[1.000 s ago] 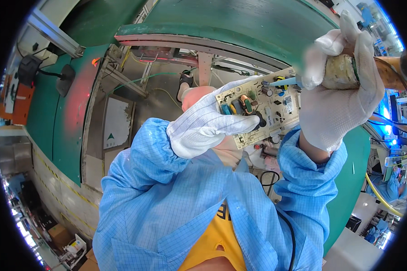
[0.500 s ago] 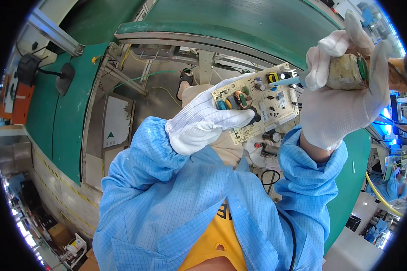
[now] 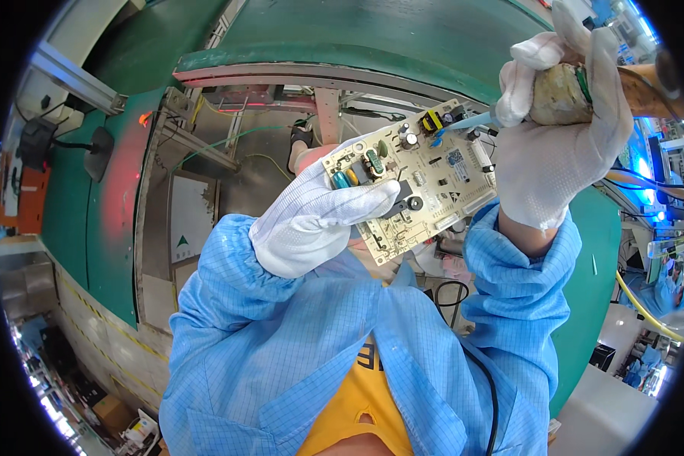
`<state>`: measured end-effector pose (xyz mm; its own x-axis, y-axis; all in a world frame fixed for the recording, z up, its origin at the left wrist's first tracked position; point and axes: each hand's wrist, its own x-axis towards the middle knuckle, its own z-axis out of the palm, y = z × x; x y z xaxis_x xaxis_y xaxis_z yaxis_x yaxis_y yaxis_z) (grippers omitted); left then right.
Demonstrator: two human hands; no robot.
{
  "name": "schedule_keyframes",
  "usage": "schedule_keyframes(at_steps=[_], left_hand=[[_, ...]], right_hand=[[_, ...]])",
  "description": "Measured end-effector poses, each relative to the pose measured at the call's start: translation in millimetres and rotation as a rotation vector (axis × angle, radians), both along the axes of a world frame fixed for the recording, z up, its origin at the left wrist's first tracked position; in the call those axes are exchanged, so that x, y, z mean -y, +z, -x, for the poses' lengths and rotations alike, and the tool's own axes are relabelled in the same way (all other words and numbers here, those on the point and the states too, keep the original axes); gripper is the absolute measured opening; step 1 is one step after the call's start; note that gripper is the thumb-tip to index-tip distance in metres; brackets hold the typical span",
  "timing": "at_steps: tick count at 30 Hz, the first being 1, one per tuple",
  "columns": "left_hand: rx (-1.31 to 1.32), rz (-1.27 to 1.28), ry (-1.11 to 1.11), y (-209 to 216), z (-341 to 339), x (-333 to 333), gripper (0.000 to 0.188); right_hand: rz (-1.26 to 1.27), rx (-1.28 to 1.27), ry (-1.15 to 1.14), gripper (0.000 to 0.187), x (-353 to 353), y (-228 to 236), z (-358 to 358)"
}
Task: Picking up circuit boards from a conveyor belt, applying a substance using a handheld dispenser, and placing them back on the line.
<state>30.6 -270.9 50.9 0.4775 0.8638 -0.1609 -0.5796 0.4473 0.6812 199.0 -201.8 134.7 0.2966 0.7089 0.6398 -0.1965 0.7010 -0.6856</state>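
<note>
My left hand [image 3: 311,216], in a white glove, is closed on the left end of a cream circuit board [image 3: 433,178], thumb over its top face. The board is held tilted above my lap and carries capacitors, coils and a yellow-and-black transformer [image 3: 431,121]. Raised at the right, my gloved right hand [image 3: 543,156] wraps round a hand tool with a blocky, grimy grip [image 3: 561,95]. The tool's pale blue tapered tip [image 3: 471,121] reaches the board's far edge beside the transformer. A small bright blue spot [image 3: 437,140] shows there; whether tip and board touch I cannot tell.
Green-topped benches stand ahead [image 3: 357,38], at the left [image 3: 72,205] and at the right [image 3: 585,304]. A metal rail [image 3: 281,74] edges the front one. A black cable [image 3: 482,372] hangs down my right side. At far right are blue lights and people in blue.
The circuit board and my left hand have shifted left and slightly down. My right hand and the tool have also moved left. A reddish glow now falls on the left bench.
</note>
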Motion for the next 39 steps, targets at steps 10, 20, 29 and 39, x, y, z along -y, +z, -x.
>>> schedule_keyframes(at_steps=[10,20,29,39], left_hand=[[0.014,0.043,0.036,0.2,-0.1,4.6,0.047],[-0.005,0.071,0.046,10.0,2.0,4.8,0.042],[-0.01,0.069,0.116,-5.0,11.0,6.6,0.037],[0.04,0.072,0.132,-4.7,11.6,10.5,0.037]], right_hand=[[-0.004,0.029,0.012,0.045,-3.3,-0.7,-9.0],[-0.005,0.065,0.036,0.045,-4.7,-1.3,-14.3],[-0.012,0.099,0.058,0.045,-2.8,-0.6,-18.4],[-0.014,0.132,0.077,0.045,-1.4,-1.9,-22.6]])
